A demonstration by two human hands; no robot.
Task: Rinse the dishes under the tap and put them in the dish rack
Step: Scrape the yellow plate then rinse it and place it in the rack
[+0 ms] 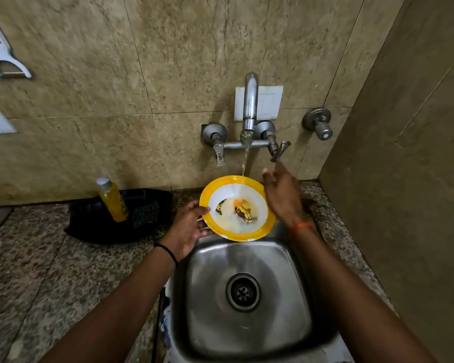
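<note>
Head view is the only angle here, so: one plate [237, 208], one tap [250, 106] with two lever handles on the mixer plus a third separate valve [319, 123] off to the right on the wall, one sink [249, 292], one bottle [112, 199] of yellow liquid, one scrub pad [145, 214]. The plate has a yellow rim and a white middle with a cartoon print, and it sits over the back edge of the sink, right under the spout, with a thin stream of water landing on its far side. It's round so no real long axis, but the face points up and it's tipped a bit, near edge lower. A shallow pool of cloudy water sits in its middle. The left hand [188, 227] grasps the plate's left rim, thumb on top, fingers curled underneath. The right hand [282, 193] holds nothing, fingers loose and spread, hovering just beside the plate's right edge and just below the right lever. The sink basin holds just the drain [243, 292] and a wet sheen. Left of it on the speckled counter [37, 258], a black tray [121, 216] holds the bottle, leaning, and the scrub pad beside it.
</note>
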